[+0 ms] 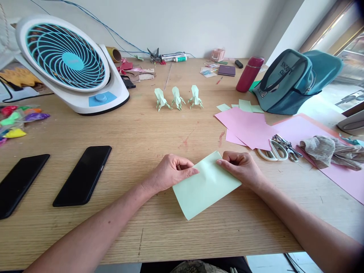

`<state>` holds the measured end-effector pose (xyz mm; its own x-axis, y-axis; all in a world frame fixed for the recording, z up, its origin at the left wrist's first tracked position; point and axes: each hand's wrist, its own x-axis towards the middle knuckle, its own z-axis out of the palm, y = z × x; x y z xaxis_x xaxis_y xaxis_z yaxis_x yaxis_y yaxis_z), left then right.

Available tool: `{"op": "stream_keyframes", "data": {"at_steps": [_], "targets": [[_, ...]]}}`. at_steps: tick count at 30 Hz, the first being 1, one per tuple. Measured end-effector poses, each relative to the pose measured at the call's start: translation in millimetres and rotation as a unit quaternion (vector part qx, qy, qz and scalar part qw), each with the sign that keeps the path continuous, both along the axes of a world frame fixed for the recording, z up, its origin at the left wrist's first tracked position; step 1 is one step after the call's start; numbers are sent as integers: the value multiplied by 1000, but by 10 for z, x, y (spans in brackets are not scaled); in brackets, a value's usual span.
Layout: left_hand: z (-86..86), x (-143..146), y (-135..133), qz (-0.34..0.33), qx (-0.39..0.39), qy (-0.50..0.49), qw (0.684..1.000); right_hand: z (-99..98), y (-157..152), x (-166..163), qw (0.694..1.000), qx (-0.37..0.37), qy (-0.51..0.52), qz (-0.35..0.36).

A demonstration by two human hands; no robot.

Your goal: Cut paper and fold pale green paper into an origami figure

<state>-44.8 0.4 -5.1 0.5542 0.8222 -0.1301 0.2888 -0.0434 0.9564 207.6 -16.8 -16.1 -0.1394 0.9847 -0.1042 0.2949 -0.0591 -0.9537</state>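
Yellow, purple, green and red lumps (14, 133) sit in clear bags at the table's (127, 132) far left. Near them lie two black phones, the outer phone (22, 184) and the inner phone (82, 176), with a white fan (118, 96) behind. An open-ended brown tube (114, 54) stands past the fan; its inside is too dark to read. Three folded pale green paper figures, the left figure (161, 98), middle figure (177, 98) and right figure (195, 95), stand in a row at mid-table. Before them, the left hand's (167, 172) fingers pinch the upper left edge of a pale green sheet (204, 191), held over the table's near part. Farther back is a small pink basket (217, 55), contents unclear. The right hand's (241, 167) fingers grip the sheet's upper right edge. Beyond lie loose pink sheets (247, 123) and a capped red bottle (250, 74), its inside hidden. White-handled scissors (280, 156) lie near the right hand, closest at that side. Behind them, a teal bag (284, 81) hides its contents; farther right, a crumpled cloth (318, 149) lies partly on pink paper (345, 180).
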Motion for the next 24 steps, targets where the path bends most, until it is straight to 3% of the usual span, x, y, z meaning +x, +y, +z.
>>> {"op": "stream_keyframes", "data": {"at_steps": [8, 14, 18, 24], "targets": [[-14, 14, 32, 57, 1, 4, 998, 28, 4, 49, 992, 17, 123, -15], [-26, 20, 25, 80, -1, -2, 997, 23, 12, 83, 997, 21, 53, 45], [-34, 19, 29, 81, 4, -17, 997, 4, 22, 42, 997, 48, 61, 17], [9, 47, -24, 136, 90, -66, 984, 24, 5, 6, 989, 5, 142, 25]]}}
